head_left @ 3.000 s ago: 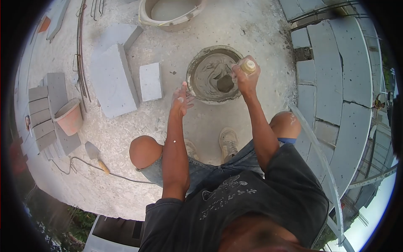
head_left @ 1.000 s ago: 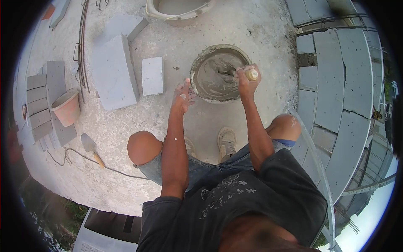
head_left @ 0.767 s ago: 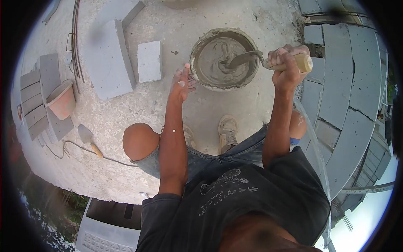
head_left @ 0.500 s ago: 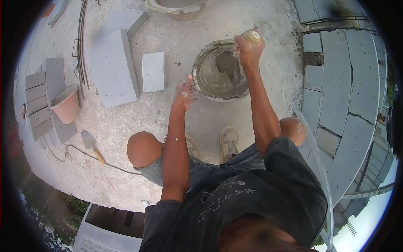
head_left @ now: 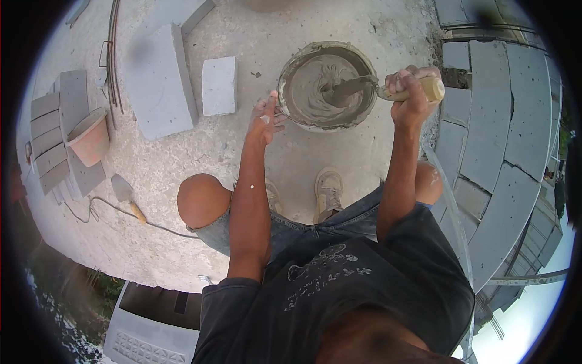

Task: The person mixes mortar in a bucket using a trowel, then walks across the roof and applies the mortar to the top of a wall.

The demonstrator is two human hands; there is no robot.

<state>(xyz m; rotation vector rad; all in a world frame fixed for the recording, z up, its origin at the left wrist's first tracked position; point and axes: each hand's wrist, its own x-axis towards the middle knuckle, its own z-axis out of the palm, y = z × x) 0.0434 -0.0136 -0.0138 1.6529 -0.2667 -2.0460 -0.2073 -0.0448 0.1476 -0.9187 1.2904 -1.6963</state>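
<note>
A round bucket (head_left: 371,115) of wet grey mortar (head_left: 306,91) stands on the concrete floor in front of my feet. My right hand (head_left: 412,96) is wrapped round the wooden handle of a trowel (head_left: 351,90), to the right of the bucket. The trowel's blade reaches over the rim and its tip lies in the mortar. At the bucket's left rim, my left hand (head_left: 265,119) has its fingers spread and its fingertips against or close beside the rim. Grey smears mark the skin of both hands.
Left of the bucket lie a small block (head_left: 219,86) and a larger slab (head_left: 159,85). Farther left are an orange bucket (head_left: 90,139), stacked blocks (head_left: 48,136), a second trowel (head_left: 123,187) and thin rods (head_left: 113,54). A block wall (head_left: 488,109) runs along the right.
My right hand has moved right and turned the trowel, whose blade now slants leftward into the mortar. My left hand stays by the rim. The view has shifted slightly.
</note>
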